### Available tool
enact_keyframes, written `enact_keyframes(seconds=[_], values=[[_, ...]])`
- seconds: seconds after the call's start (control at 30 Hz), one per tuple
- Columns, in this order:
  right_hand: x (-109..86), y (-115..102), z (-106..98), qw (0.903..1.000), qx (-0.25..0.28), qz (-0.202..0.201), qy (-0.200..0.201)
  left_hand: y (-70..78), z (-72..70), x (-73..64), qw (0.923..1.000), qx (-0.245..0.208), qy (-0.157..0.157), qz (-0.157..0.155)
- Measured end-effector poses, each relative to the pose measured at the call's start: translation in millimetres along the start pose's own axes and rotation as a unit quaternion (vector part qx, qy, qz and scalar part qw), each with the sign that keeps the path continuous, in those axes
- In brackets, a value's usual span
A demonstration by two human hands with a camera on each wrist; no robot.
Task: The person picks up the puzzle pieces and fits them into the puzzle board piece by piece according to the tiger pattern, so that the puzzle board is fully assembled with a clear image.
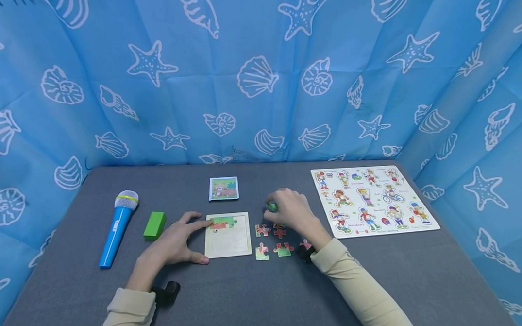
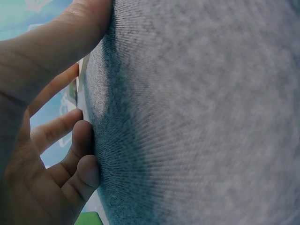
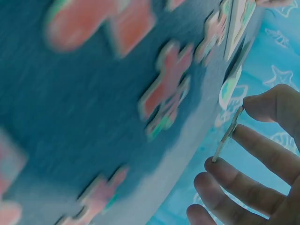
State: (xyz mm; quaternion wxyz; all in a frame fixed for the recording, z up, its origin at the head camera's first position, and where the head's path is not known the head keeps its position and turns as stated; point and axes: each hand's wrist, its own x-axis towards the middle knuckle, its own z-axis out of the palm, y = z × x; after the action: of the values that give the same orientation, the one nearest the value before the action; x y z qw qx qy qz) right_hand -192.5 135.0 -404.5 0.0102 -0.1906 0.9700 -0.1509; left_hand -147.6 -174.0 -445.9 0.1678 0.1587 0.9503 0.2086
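In the head view my left hand rests at the left side of a square wooden puzzle tray. Its thumb touches the lower left edge and its index finger reaches the upper left corner, beside green and orange puzzle pieces lying along the tray's top. To the tray's right, my right hand pinches a green puzzle piece above the table. The right wrist view shows that piece edge-on between thumb and fingertips. Several loose puzzle pieces lie below the right hand.
A small picture card lies behind the tray. At the left are a green block and a blue toy microphone. A large board with sports figures lies at the right. A blue shell-print curtain hangs behind the grey table.
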Motion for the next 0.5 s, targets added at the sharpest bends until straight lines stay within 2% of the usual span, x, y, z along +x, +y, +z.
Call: enact_keyframes(seconds=[0.27, 0.5], values=[[7.2, -23, 11, 0.9992, -0.002, -0.039, -0.012, -0.7, 0.5, 0.1, 1.0000, 0.001, 0.000, 0.001], [12.4, -43, 20, 0.9979, -0.007, -0.056, -0.033, 0.2, 0.1, 0.3, 1.0000, 0.003, -0.001, -0.002]])
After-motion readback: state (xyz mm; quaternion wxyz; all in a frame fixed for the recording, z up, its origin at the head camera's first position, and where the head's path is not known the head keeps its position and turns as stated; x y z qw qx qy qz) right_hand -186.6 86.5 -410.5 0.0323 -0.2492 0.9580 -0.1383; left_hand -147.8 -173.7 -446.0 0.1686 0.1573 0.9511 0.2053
